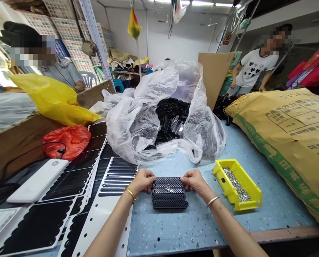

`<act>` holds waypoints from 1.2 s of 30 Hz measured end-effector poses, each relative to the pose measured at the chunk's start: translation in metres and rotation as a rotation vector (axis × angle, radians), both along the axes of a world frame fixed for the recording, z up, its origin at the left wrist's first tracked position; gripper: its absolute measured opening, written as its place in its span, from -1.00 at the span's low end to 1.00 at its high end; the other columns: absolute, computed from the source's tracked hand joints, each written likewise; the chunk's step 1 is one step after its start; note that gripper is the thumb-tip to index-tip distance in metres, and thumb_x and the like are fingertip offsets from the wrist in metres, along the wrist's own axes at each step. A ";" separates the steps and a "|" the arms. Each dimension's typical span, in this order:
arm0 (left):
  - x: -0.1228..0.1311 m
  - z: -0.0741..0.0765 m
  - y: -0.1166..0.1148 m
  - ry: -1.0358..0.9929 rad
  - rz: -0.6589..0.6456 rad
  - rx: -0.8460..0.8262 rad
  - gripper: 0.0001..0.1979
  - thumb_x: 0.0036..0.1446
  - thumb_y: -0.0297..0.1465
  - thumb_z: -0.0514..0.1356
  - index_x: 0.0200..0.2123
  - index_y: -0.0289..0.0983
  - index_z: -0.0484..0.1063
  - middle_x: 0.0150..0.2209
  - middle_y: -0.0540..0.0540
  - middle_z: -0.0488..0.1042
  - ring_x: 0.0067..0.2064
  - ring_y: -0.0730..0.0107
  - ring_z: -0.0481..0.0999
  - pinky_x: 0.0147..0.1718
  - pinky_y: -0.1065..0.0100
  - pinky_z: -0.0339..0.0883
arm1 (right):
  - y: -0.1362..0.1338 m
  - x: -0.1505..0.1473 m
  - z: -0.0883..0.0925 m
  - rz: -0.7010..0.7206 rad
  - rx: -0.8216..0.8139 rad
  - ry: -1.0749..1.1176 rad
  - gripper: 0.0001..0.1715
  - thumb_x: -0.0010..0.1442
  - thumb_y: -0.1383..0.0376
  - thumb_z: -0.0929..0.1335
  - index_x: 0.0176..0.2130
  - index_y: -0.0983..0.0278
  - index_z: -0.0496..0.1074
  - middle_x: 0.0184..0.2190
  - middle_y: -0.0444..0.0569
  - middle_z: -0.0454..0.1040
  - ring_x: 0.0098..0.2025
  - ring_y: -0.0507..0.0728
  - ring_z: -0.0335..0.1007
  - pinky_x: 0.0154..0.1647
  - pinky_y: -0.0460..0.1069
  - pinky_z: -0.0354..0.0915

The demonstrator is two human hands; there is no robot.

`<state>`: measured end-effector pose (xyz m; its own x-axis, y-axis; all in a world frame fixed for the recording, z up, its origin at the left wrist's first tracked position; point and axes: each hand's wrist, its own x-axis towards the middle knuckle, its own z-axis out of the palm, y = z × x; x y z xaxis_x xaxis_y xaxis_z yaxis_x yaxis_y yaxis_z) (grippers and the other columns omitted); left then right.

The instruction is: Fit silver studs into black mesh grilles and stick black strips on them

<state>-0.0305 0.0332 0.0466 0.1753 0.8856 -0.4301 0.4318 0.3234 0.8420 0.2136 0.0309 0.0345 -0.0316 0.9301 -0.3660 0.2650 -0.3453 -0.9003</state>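
Left hand (143,181) and right hand (193,181), fingers pinched closed on opposite ends of the farthest of several black strips (169,197), grouped between them on a blue table (202,228), yellow bin (251,189) of metal pieces (235,184) at right, plastic bag (138,125) of black parts (168,116) behind

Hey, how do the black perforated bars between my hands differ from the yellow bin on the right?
The black bars are several mesh-patterned pieces side by side; the yellow bin is a single bright container holding small metal bits. Your left hand and right hand pinch the black bars at opposite ends, while neither touches the yellow bin. Both are on the blue table.
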 end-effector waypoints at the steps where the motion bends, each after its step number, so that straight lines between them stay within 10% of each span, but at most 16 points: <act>1: -0.001 0.001 0.000 -0.017 -0.001 -0.007 -0.83 0.00 -0.34 0.18 -0.49 -0.34 0.43 -0.75 0.06 0.36 -0.70 0.48 0.42 -0.74 0.54 0.11 | 0.000 0.000 0.000 0.000 -0.002 -0.001 -0.82 -0.15 0.30 0.40 -0.68 0.32 0.38 -0.84 -0.18 0.34 -0.79 -0.05 0.22 -0.80 -0.19 -0.02; 26: -0.004 -0.017 -0.009 -0.054 0.013 0.139 -0.70 -0.06 -0.16 0.14 -0.53 -0.30 0.41 -0.71 0.05 0.37 -0.71 0.42 0.42 -0.76 0.49 0.08 | 0.003 -0.006 -0.004 -0.014 -0.008 -0.023 -0.82 -0.15 0.29 0.38 -0.67 0.32 0.35 -0.84 -0.22 0.31 -0.80 -0.05 0.21 -0.82 -0.19 -0.06; 36: -0.004 -0.014 -0.020 0.146 0.049 0.501 -0.69 0.05 -0.20 0.08 -0.47 -0.24 0.53 -0.55 -0.01 0.52 -0.50 0.35 0.49 -0.51 0.43 0.28 | 0.004 -0.005 -0.007 -0.008 -0.011 -0.010 -0.82 -0.14 0.30 0.39 -0.66 0.32 0.36 -0.84 -0.21 0.31 -0.79 -0.04 0.22 -0.81 -0.18 -0.05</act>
<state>-0.0348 0.0128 0.0325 0.0987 0.9946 0.0317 0.5506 -0.0812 0.8308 0.2082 0.0353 0.0280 -0.0207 0.9262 -0.3765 0.2714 -0.3572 -0.8937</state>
